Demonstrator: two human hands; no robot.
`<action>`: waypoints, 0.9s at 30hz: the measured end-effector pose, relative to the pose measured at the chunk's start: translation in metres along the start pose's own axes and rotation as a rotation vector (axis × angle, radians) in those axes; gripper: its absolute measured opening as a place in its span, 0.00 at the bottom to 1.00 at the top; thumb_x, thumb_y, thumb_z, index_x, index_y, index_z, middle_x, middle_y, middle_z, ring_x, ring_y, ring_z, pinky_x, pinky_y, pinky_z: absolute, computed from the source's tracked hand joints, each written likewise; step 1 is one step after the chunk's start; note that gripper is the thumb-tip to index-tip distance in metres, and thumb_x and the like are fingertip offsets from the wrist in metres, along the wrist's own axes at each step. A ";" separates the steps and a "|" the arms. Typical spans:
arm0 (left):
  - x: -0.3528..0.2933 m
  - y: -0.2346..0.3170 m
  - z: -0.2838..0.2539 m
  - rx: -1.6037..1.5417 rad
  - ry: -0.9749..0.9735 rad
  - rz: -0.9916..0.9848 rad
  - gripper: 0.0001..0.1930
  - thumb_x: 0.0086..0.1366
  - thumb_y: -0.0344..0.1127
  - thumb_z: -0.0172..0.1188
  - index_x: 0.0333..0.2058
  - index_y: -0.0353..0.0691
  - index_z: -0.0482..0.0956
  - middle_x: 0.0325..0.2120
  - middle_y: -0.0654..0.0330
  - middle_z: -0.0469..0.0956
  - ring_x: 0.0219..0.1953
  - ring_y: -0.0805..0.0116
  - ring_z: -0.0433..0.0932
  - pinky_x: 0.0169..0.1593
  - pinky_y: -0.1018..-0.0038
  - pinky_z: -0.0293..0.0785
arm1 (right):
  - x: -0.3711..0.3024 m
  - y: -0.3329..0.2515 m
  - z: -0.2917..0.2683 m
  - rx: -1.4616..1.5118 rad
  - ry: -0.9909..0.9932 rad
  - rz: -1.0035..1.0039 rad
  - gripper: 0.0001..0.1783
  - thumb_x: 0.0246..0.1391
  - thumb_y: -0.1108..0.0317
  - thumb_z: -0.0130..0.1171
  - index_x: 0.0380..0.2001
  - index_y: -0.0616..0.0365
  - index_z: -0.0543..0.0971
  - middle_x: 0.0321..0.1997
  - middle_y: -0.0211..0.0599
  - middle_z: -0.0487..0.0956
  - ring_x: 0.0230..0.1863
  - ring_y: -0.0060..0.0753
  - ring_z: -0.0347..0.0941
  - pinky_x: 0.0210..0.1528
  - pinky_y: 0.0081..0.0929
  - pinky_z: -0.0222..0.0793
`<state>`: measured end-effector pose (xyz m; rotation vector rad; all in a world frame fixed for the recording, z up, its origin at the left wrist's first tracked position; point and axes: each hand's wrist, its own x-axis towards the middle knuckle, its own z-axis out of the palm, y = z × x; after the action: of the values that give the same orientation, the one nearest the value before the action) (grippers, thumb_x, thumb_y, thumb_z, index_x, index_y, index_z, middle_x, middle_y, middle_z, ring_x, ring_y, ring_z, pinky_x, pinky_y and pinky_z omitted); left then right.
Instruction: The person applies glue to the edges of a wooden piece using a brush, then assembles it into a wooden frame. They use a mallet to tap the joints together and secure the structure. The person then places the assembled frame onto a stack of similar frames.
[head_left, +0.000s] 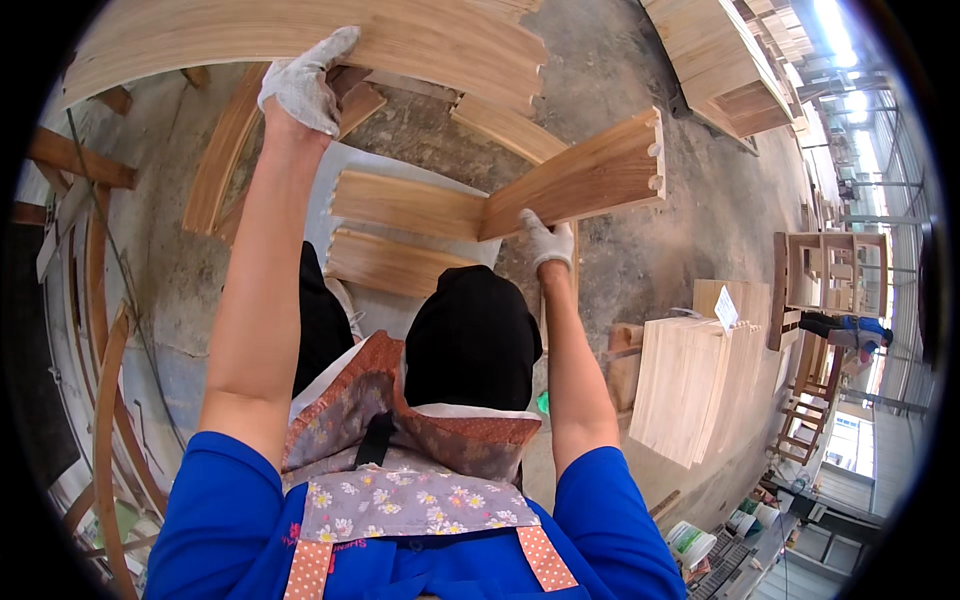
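Note:
Both my hands wear pale work gloves. My left hand [310, 85], arm stretched far forward, is closed on the near edge of a wide wooden panel [420, 45] with notches cut in its right end. My right hand [548, 243] grips the lower edge of a shorter wooden board [580, 172]. That board slants up to the right, with rounded joint cuts along its far end. Its left end meets, or overlaps, a light wooden board [405, 203]; I cannot tell if they are joined. Closer to my knees lies another notched board [385, 262] on a pale sheet [345, 165].
More planks [225, 150] lie at left and behind the boards. A stack of wooden panels [685, 385] stands at right, and a large wooden cabinet [725, 65] at the far right. Wooden frames [105, 350] line the left side. Another person [850, 330] is in the distance.

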<state>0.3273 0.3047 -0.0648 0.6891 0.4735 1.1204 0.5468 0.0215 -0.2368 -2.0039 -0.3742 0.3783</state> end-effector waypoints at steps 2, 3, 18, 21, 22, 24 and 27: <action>0.000 -0.001 0.003 0.062 0.000 0.010 0.15 0.57 0.25 0.60 0.44 0.33 0.73 0.38 0.56 0.77 0.40 0.62 0.78 0.43 0.68 0.79 | 0.008 0.005 -0.014 -0.028 0.047 -0.099 0.24 0.42 0.63 0.71 0.41 0.67 0.77 0.38 0.43 0.80 0.39 0.30 0.75 0.42 0.28 0.70; 0.004 0.003 -0.004 0.091 -0.015 0.025 0.15 0.57 0.26 0.61 0.43 0.33 0.74 0.37 0.56 0.77 0.39 0.63 0.78 0.41 0.68 0.80 | 0.009 -0.001 -0.017 0.083 -0.009 -0.086 0.23 0.43 0.64 0.70 0.41 0.65 0.76 0.38 0.42 0.79 0.38 0.29 0.74 0.40 0.27 0.70; 0.018 -0.012 -0.180 1.304 0.062 0.015 0.25 0.53 0.49 0.65 0.40 0.33 0.79 0.37 0.53 0.81 0.39 0.59 0.80 0.42 0.69 0.73 | -0.209 0.128 -0.099 -0.232 -0.295 0.440 0.18 0.51 0.65 0.59 0.44 0.62 0.77 0.29 0.32 0.78 0.27 0.22 0.71 0.29 0.22 0.69; 0.009 -0.036 -0.205 1.337 0.096 0.053 0.24 0.53 0.50 0.65 0.40 0.35 0.80 0.39 0.51 0.80 0.43 0.56 0.79 0.45 0.68 0.72 | -0.277 0.166 -0.114 -0.333 -0.360 0.608 0.19 0.50 0.63 0.59 0.44 0.62 0.77 0.31 0.33 0.78 0.28 0.23 0.71 0.30 0.23 0.69; 0.007 -0.040 -0.211 1.336 0.110 0.057 0.23 0.53 0.50 0.65 0.39 0.36 0.80 0.40 0.51 0.80 0.44 0.55 0.78 0.46 0.68 0.72 | -0.295 0.176 -0.118 -0.361 -0.383 0.657 0.20 0.50 0.63 0.60 0.44 0.63 0.77 0.31 0.33 0.78 0.29 0.24 0.71 0.30 0.23 0.69; 0.009 -0.054 -0.225 1.289 0.093 0.029 0.22 0.53 0.47 0.65 0.40 0.35 0.79 0.38 0.53 0.80 0.42 0.59 0.78 0.43 0.69 0.73 | -0.323 0.187 -0.123 -0.390 -0.402 0.729 0.21 0.50 0.62 0.60 0.44 0.63 0.77 0.32 0.34 0.78 0.30 0.25 0.71 0.31 0.24 0.69; 0.012 -0.066 -0.234 1.355 0.127 0.063 0.21 0.54 0.40 0.67 0.42 0.32 0.76 0.37 0.55 0.81 0.37 0.64 0.79 0.39 0.70 0.75 | -0.346 0.199 -0.127 -0.414 -0.418 0.800 0.22 0.49 0.60 0.60 0.44 0.63 0.77 0.33 0.35 0.78 0.31 0.26 0.71 0.33 0.25 0.69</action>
<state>0.2205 0.3589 -0.2765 1.8026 1.3552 0.7833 0.3074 -0.3112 -0.3242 -2.4175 0.1384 1.3182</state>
